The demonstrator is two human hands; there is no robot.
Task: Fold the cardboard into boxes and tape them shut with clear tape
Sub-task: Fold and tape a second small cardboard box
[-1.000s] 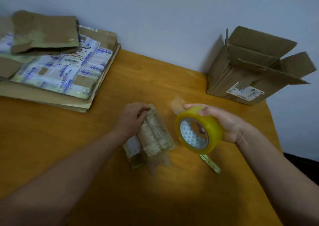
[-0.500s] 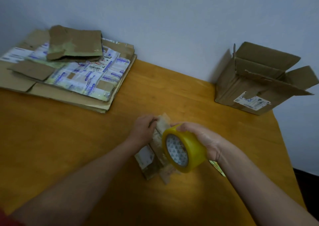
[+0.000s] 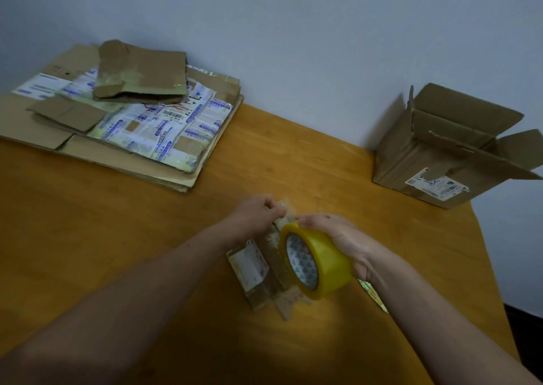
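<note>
**Taping station: small box under the roll**

The orange-brown wooden table [image 3: 88, 223] carries a stack of flattened brown cardboard sheets [image 3: 35, 126] at far left. The stack's white, blue-printed labels are too blurred to read. At far right stands an open brown cardboard box [image 3: 411, 155], flaps up, with a white barcode label [image 3: 437, 187]; its text is unreadable. The small taped cardboard box [image 3: 252, 270] lies at centre. The right hand [image 3: 338, 234] grips the yellow-tinted roll of clear tape [image 3: 326, 264] from above, on edge over this box. The left hand [image 3: 255, 214] curls its fingers onto the box's far end.

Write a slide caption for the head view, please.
Right hand holds tape over a box gripped by the left hand.
</note>
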